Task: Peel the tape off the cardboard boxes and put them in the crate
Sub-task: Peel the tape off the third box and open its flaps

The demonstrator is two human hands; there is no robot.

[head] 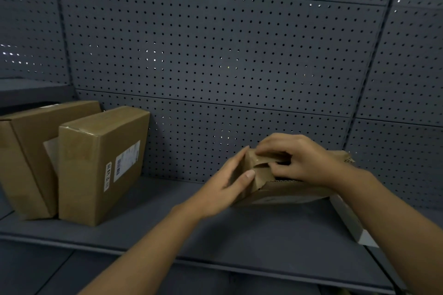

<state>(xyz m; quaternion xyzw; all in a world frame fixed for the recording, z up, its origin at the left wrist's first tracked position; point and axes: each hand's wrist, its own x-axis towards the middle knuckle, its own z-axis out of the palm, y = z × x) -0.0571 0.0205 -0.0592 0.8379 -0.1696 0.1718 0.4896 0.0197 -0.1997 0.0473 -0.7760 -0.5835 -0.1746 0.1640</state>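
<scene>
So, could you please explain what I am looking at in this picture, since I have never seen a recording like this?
There is no machine here: a person wears a wide-angle camera on the head, so you look forward and down at their own two bare hands. They work at a grey shelf backed by a perforated panel. The left hand steadies the near end of a small cardboard box, while the right hand pinches something on its top, probably the tape being peeled. Further left stand two more boxes side by side: a labelled box and a larger box behind it. No crate is in view.
</scene>
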